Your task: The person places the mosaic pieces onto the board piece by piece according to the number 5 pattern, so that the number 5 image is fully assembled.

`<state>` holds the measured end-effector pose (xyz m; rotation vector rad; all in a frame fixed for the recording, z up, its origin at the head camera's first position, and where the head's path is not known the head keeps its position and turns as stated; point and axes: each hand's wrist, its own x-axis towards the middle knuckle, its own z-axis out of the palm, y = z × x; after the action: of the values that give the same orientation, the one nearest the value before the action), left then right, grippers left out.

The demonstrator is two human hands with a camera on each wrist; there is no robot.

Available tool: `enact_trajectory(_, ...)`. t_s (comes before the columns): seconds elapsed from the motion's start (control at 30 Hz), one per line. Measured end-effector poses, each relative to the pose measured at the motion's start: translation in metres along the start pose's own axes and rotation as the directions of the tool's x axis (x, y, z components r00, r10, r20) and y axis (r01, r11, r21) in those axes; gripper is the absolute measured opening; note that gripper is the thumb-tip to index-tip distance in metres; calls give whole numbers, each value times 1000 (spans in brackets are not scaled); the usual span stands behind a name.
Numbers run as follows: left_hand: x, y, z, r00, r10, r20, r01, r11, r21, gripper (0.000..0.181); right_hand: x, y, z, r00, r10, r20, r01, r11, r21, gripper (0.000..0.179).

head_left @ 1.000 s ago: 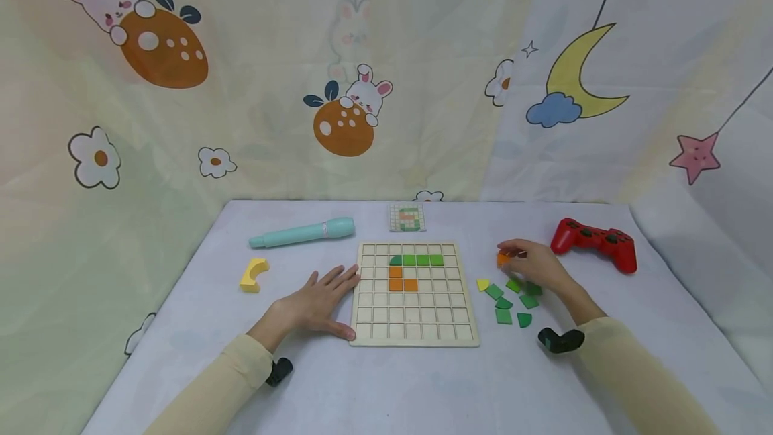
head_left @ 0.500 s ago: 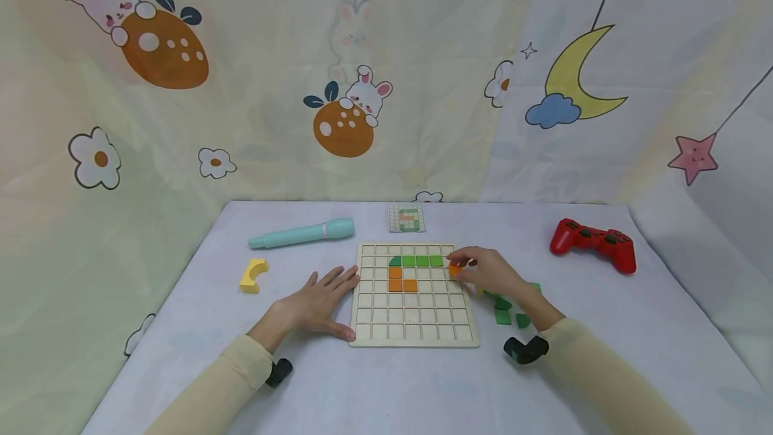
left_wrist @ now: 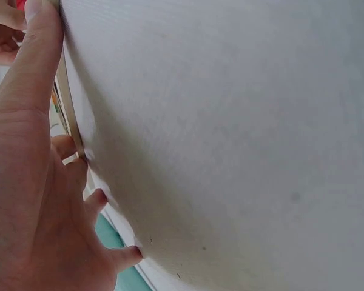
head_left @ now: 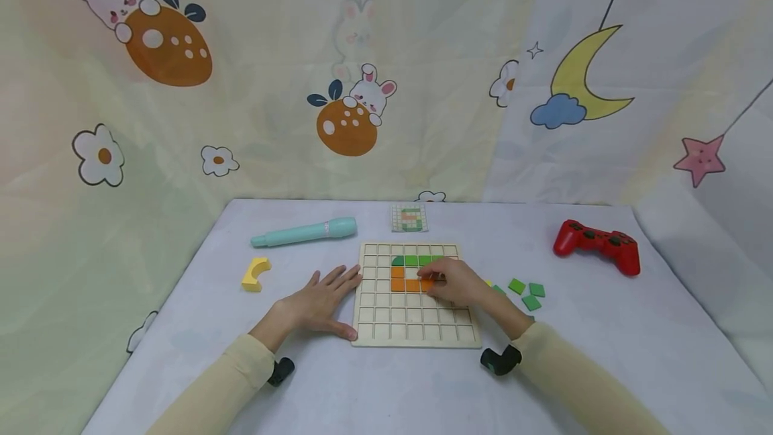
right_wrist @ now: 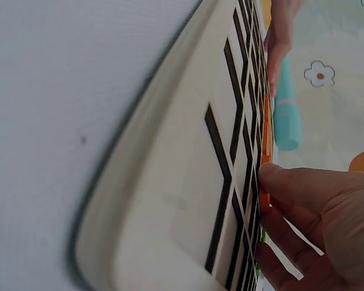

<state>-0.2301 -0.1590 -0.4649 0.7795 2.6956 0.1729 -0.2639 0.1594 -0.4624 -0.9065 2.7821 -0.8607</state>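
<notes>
A wooden grid board lies flat on the white table. My left hand rests along its left edge, fingers spread. Over the upper right part of the board, my right hand pinches an orange square tile between thumb and fingers, at the grid surface. To the left of that tile, orange square tiles sit in the grid. Above them runs a row of green square tiles with a dark green rounded tile at its left end; my right hand partly covers the row's right end.
Loose green tiles lie right of the board, some hidden by my right arm. A red game controller is farther right. Behind the board lies a pattern card. A turquoise flashlight-shaped tube and a yellow arch block lie to the left.
My right hand has carried the orange tile leftward from the loose tiles onto the board, beside the other orange tiles. My left hand has stayed at the board's edge.
</notes>
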Motion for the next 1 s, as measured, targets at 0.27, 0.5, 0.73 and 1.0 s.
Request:
enact_trajectory(0.27,1,-1,1,1000,4,-5,-4,1000,1,117,-2,-2,0,1000,6,-3,-6,1000,1,34)
enact_trajectory(0.5,1,-1,1,1000,1,-3,-1,1000,0,117,-3,-1,1,1000,14,-17,-14,1000,3,32)
enact_trajectory(0.73,1,0,1,1000,6,0,-6,1000,-1,117,-14,7,-13,993,94,-73,-91,995,44,29)
enact_trajectory(1.0,1,0,-1,1000,-2,3,2,1000,-13,116,-35,33,-39,971,157,-182,-156,988,19,31)
